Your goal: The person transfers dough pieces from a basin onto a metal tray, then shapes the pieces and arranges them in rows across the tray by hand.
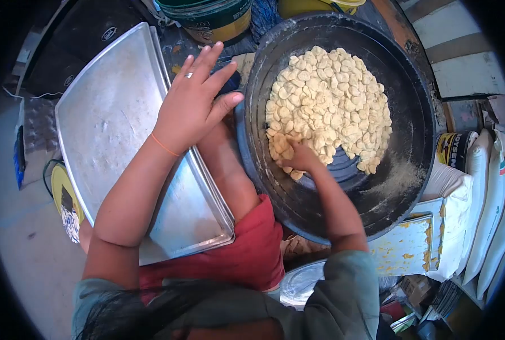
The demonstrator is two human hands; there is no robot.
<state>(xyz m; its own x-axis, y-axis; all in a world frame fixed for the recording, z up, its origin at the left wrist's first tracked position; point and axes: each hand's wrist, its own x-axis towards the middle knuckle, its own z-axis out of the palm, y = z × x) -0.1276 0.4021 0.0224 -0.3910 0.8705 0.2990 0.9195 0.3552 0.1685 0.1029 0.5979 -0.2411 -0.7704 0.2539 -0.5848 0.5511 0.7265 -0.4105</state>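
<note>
A wide black basin [408, 102] holds a heap of small, flattened, pale dough pieces [332, 96]. My right hand [302, 157] is down in the basin at the heap's near left edge, its fingers curled round a few pieces; some fingertips are hidden among them. My left hand [193, 105] hovers above the right edge of a metal baking tray [108, 119], palm down with fingers spread, holding nothing. A ring is on one finger and an orange band circles the wrist. The tray rests across my lap, with another tray edge showing beneath it.
A green bucket [215, 20] and a yellow container [315, 5] stand behind the basin. White sacks [482, 198] and a rusty white metal panel [402, 243] are at the right. A round metal lid or pan [303, 286] lies below the basin. Flour dusts the basin's right side.
</note>
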